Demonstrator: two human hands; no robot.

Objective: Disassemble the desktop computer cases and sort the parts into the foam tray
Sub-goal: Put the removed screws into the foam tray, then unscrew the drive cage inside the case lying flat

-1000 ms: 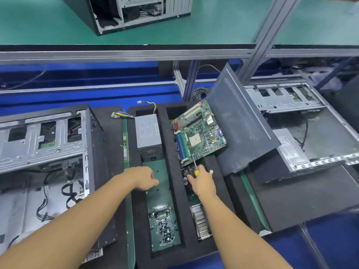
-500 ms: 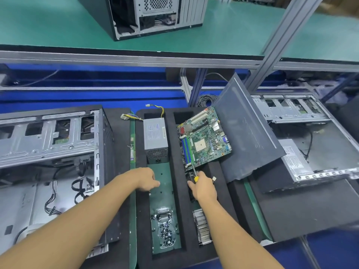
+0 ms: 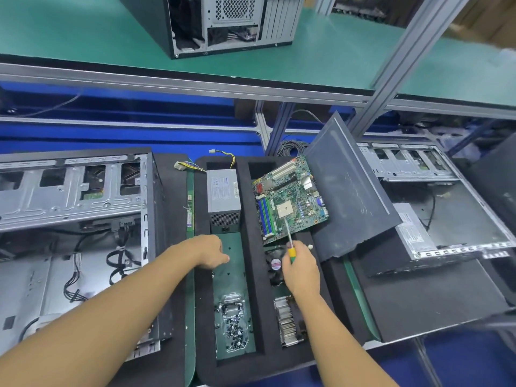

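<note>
The black foam tray [image 3: 252, 275] lies in front of me with two long compartments. A grey power supply [image 3: 223, 196] and a bag of screws [image 3: 234, 326] lie in the left one. The right one holds a tilted green motherboard [image 3: 290, 199], a fan [image 3: 275, 265] and a finned heatsink [image 3: 286, 321]. My right hand [image 3: 303, 275] grips a yellow-and-green handled screwdriver [image 3: 290, 244], whose shaft reaches the motherboard's near edge. My left hand [image 3: 209, 251] hovers over the left compartment below the power supply, fingers curled, nothing visible in it.
An open computer case [image 3: 72, 196] lies to the left with loose cables inside. Another open case [image 3: 446, 219] lies to the right, with a dark side panel [image 3: 351, 191] leaning over it. A third case [image 3: 223, 23] stands on the green upper shelf. Memory sticks [image 3: 190, 208] lie beside the tray.
My view has shifted so more of the upper shelf shows. Both hands stay almost where they were over the tray, the right one still on the screwdriver.
</note>
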